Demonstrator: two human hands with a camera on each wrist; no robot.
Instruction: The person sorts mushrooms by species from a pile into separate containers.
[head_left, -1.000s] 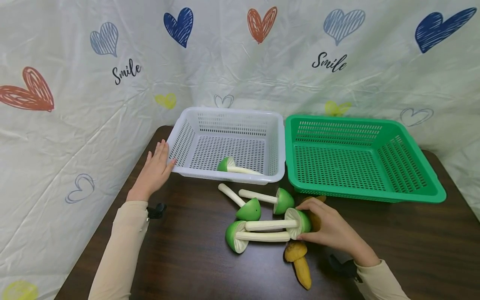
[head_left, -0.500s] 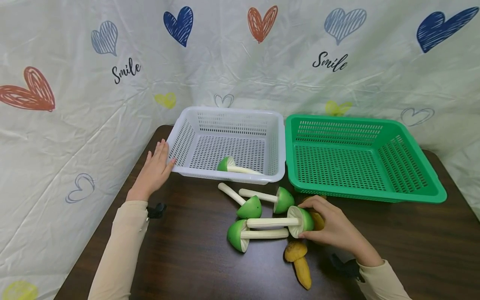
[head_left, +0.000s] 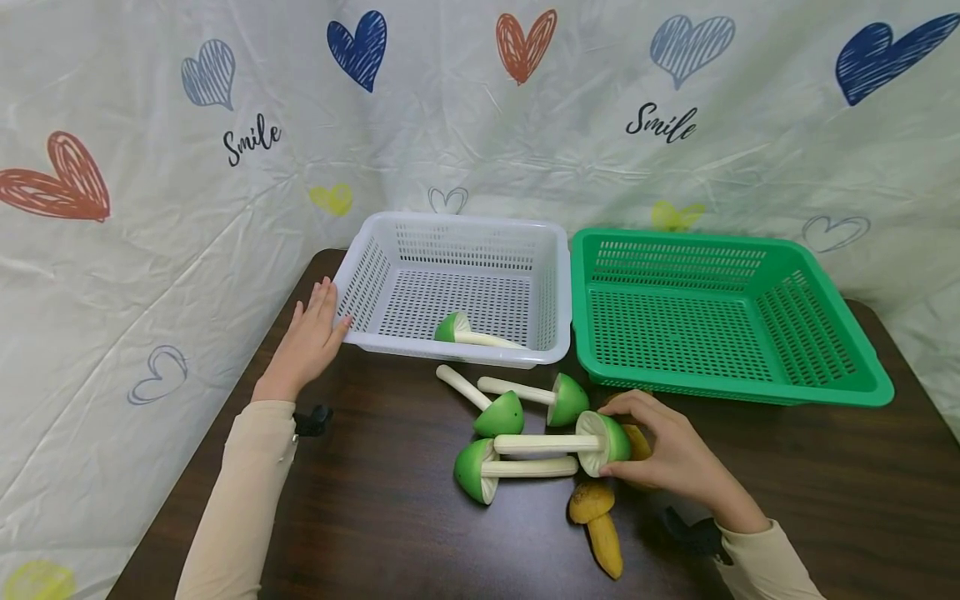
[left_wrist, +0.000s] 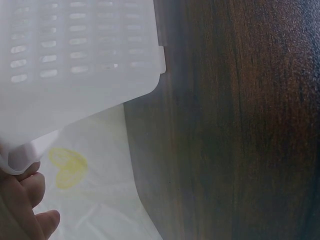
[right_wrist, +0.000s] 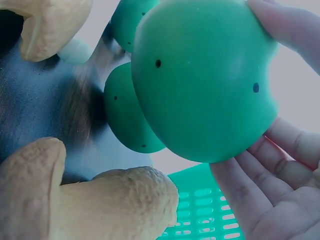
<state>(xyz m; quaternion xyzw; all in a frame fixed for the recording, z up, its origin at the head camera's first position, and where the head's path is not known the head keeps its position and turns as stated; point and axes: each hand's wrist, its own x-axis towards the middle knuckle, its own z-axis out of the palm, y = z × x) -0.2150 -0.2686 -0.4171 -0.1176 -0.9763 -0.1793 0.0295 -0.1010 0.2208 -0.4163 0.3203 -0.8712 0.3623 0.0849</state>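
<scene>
My right hand point(head_left: 675, 450) pinches a mushroom point(head_left: 604, 443) by its green cap, thumb on the near side and fingers on the far side. Its white stem points left, just above the stem of another green-capped mushroom point(head_left: 474, 472). In the right wrist view the held green cap point(right_wrist: 205, 80) shows black dots. Two more green-capped mushrooms, one point(head_left: 498, 415) left and one point(head_left: 567, 400) right, lie behind. My left hand point(head_left: 303, 346) rests with straight fingers against the left rim of the white basket point(head_left: 450, 352). In the left wrist view, fingertips point(left_wrist: 33, 187) show at the rim.
One green-capped mushroom point(head_left: 448, 328) lies inside the white basket. A green basket point(head_left: 735, 387) stands right beside it. A yellow-brown mushroom point(head_left: 603, 533) lies in front of my right hand; more brown mushroom point(head_left: 637, 442) is partly hidden behind it. A patterned cloth point(head_left: 450, 125) hangs behind the table.
The held mushroom has shifted slightly right with my right hand, and its stem has separated a little from the one below. The lower mushroom has turned slightly. My left hand stays put.
</scene>
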